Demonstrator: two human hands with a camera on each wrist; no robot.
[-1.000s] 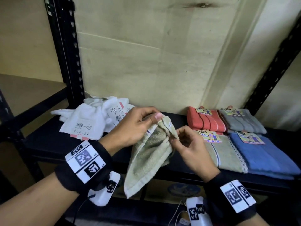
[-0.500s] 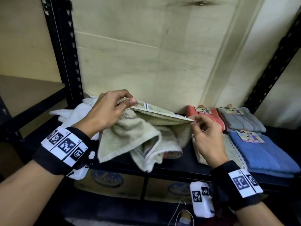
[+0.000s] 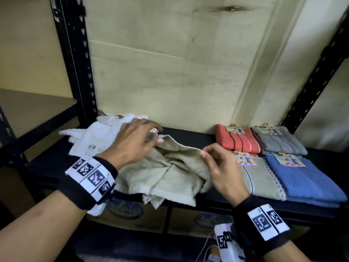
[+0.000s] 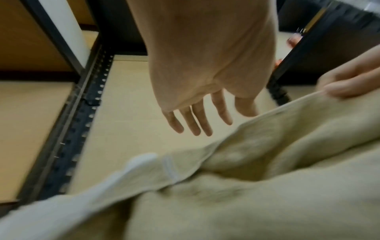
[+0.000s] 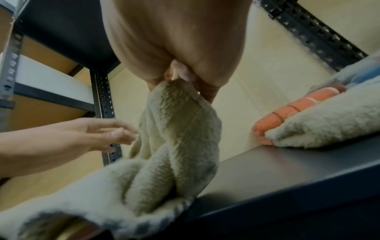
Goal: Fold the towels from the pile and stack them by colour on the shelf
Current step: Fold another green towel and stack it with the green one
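Black metal shelf (image 3: 190, 138) against a pale yellow wall is carrying everything. On it, at the middle and hanging a little over the front edge, the green towel (image 3: 170, 173) is lying crumpled. The right hand (image 3: 220, 167) is pinching the towel's upper right edge between thumb and fingers, palm down, lifting that edge into a ridge; the right wrist view shows the cloth bunching up into the fingertips. The left hand (image 3: 130, 146) is hovering just over the towel's left part with fingers stretched out and slightly spread, gripping nothing. Behind it the white pile (image 3: 94, 138) is sitting near the left post. To the right, folded towels are lying side by side: a green one (image 3: 262, 178) and a blue one (image 3: 306, 178) in front, a red one (image 3: 238, 142) and a grey one (image 3: 281, 142) behind.
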